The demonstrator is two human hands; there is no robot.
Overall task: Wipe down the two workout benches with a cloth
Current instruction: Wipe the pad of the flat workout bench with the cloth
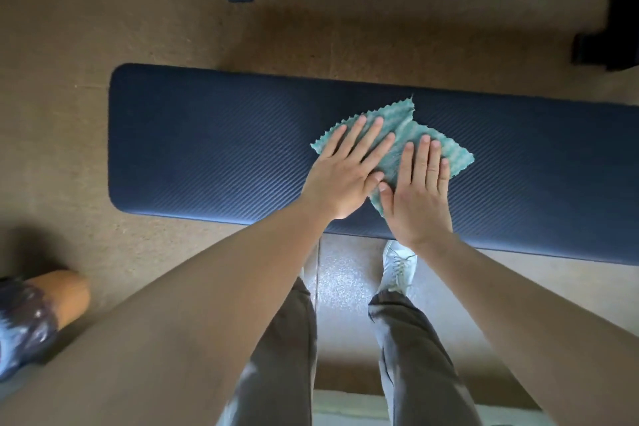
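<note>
Left hand (340, 171) and right hand (416, 197) press a green cloth (404, 135) on the workout bench (207, 149).
The cloth lies flat at mid-frame on the dark pad; the fingers (352, 135) are straight and released, gripping nothing.

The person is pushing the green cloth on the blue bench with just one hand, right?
Not quite. It is two hands, not one. The head view shows the left hand and the right hand both lying flat, fingers straight, on the green cloth. The rest is right: the cloth lies on the blue bench.
</note>
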